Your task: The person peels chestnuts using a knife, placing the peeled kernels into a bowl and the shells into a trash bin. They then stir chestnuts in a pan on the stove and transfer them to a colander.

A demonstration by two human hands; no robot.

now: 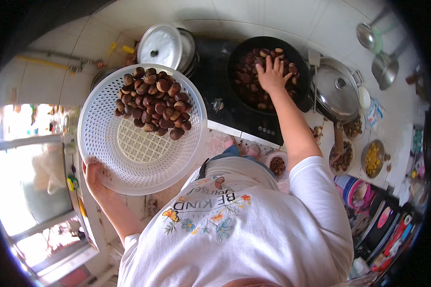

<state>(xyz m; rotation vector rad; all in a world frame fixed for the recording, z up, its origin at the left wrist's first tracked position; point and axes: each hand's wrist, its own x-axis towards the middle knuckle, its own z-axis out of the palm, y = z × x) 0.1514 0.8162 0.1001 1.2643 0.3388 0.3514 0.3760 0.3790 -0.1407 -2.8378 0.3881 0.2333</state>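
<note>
My left hand [95,176] grips the near left rim of a white perforated plastic colander [104,143], its fingers partly seen through the wall. Brown chestnuts [154,102] lie heaped on the colander's far side, while its lattice bottom shows nearer to me. With fingers spread, my right hand [274,74] is palm down over the chestnuts [249,77] in a dark round pan [236,46] on the black glass cooktop [215,68]. Whether its fingertips touch the chestnuts cannot be told. More chestnuts surround the hand on both sides.
Metal lids [160,45] lean behind the colander. Right of the pan are a spatula [314,59], a lidded steel pan [336,88] with a wooden handle, and a bowl of yellow pieces [372,158]. Ladles [366,36] hang on the right wall. A shell-filled container [278,166] stands below the counter.
</note>
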